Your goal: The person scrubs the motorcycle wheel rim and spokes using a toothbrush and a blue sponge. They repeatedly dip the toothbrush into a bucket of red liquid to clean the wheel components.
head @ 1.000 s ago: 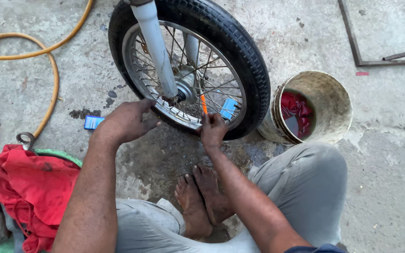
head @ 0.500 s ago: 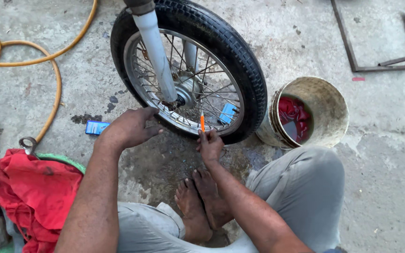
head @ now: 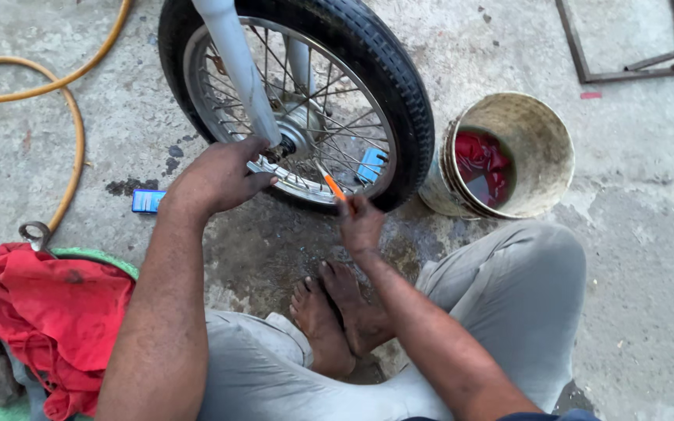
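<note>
Spoked motorcycle wheel (head: 298, 109): rim work in hand.
My left hand (head: 216, 178) curls closed on the rim at six o'clock; my right hand (head: 360, 224) pinches a thin orange tool (head: 335, 187) against the spokes. I judge a steady brace best.

Bucket (head: 536, 129) right of wheel (head: 399, 93), cloth (head: 479, 156) inside

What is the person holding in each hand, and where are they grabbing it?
The right hand pinches a thin orange tool by its lower end. The left hand grips the wheel rim at the bottom, near the fork leg.
</note>
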